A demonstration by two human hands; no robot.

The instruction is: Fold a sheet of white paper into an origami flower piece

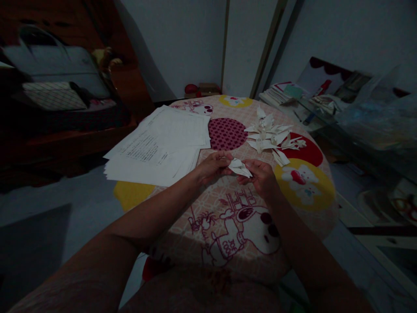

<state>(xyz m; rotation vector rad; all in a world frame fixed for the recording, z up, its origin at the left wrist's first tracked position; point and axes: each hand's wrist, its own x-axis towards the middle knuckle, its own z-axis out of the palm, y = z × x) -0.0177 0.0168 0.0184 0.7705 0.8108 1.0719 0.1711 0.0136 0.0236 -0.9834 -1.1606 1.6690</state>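
Note:
Between my two hands, above the middle of the round table, is a small piece of folded white paper [239, 168]. My left hand [215, 166] pinches its left end, with the fingers closed. On the other side, my right hand [259, 175] grips the right end between thumb and fingers. The paper has pointed, creased edges; its exact shape is too small and dim to make out. A heap of folded paper pieces [269, 135] with pointed tips lies just beyond my right hand. Stacked printed sheets [156, 145] lie beyond my left forearm.
A patterned cloth [208, 200] with cartoon figures covers the round table. To the right stands a glass-topped cabinet with papers [280, 93] and a clear plastic bag [374, 113]. At the left, a wooden seat holds a pale handbag [61, 63] and a checked pouch [54, 95].

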